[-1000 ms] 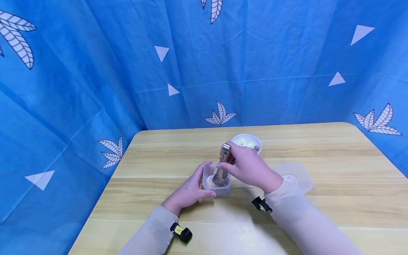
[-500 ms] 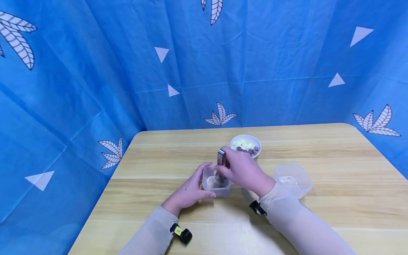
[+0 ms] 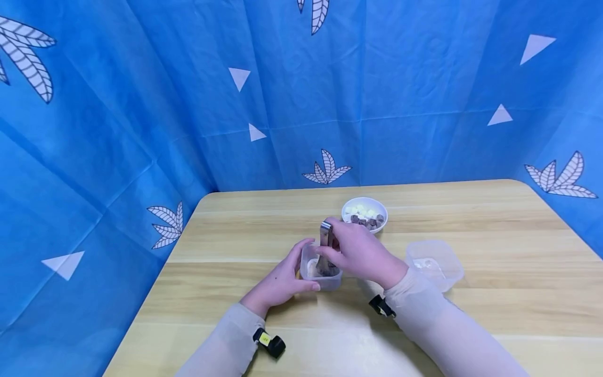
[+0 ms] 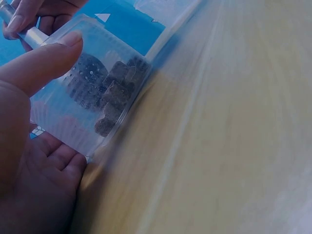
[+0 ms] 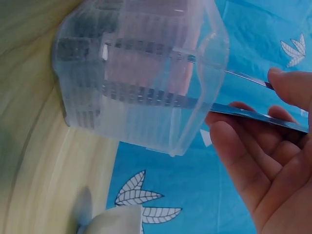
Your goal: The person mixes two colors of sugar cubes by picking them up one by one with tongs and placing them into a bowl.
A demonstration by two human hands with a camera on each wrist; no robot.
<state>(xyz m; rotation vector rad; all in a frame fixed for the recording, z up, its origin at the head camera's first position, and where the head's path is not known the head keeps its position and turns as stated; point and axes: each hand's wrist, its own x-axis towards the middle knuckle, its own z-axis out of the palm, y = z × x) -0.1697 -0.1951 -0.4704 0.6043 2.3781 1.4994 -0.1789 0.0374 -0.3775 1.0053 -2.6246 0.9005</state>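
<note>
Left hand (image 3: 282, 280) wraps the small clear plastic tub (image 3: 321, 272) mid-worktop (image 3: 226, 298), thumb along its near wall, fingers curled round the far side. Inside the tub sit brown cubes (image 4: 114, 97), pressed to one wall. Right hand (image 3: 360, 251) pinches metal tongs (image 3: 326, 246), tips down inside the tub. Behind it, a white bowl (image 3: 364, 213) holds white and brown pieces. Further right lies a clear lid (image 3: 434, 264), apart from the tub.
</note>
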